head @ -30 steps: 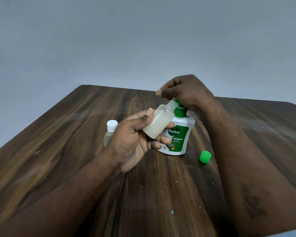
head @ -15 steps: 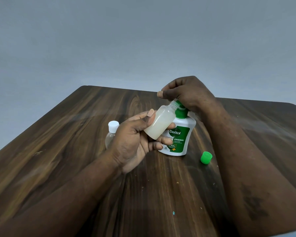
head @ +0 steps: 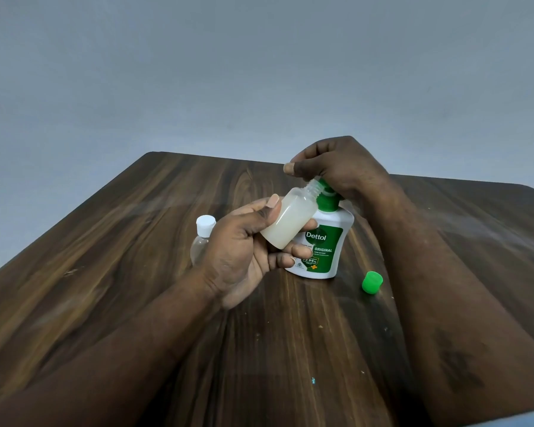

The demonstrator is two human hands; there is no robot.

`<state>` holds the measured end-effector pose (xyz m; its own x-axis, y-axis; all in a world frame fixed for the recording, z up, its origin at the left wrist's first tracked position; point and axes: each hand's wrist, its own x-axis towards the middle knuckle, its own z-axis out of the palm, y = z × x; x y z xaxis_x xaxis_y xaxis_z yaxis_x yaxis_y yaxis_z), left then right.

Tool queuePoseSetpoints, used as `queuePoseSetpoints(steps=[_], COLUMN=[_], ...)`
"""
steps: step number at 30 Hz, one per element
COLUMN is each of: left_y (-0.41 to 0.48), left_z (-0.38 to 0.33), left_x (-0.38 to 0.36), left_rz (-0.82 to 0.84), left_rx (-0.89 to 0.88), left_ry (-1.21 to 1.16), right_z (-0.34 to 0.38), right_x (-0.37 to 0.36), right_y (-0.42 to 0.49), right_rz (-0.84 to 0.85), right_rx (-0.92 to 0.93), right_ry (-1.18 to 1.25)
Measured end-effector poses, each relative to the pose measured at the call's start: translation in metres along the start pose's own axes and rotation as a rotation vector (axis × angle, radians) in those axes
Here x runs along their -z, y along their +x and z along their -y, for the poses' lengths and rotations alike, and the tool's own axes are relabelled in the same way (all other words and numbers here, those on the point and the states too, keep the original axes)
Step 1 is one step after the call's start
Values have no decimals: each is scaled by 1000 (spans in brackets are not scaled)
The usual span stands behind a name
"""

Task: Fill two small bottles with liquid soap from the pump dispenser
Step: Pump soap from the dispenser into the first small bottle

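2 small bottles [head: 290,220] [head: 204,226], 1 pump dispenser [head: 329,241], 1 green cap [head: 372,282]

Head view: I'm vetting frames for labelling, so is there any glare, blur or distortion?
Head view: soft, even light; pale sheen streaks on the table; the brand name on the dispenser is sharp, its fine print unreadable; wide-angle stretch enlarges the forearms at the bottom edge.

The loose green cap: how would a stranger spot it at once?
Start at the dark wooden table, then find the white pump dispenser with a green label near its middle. Just right of its base lies the small green plastic cap on bare wood, unlike the white cap atop the small clear bottle.
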<state>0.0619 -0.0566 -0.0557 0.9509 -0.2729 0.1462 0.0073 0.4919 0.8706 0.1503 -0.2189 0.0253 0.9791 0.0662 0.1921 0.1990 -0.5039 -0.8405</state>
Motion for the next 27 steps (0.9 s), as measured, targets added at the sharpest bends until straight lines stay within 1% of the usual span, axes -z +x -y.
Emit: queuePoseSetpoints(steps=[10,18,27], left_y=[0,0,1], left_z=[-1,-1,-2], left_x=[-2,-1,-1], left_rz=[24,5,20], left_rx=[-16,2,-9], left_ry=[-10,-15,-33], right_z=[7,0,8], right_x=[7,1,5], right_y=[-2,1,-3], right_rz=[-45,-1,-53], right_rx=[70,-5,69], right_ry=[-13,6,-9])
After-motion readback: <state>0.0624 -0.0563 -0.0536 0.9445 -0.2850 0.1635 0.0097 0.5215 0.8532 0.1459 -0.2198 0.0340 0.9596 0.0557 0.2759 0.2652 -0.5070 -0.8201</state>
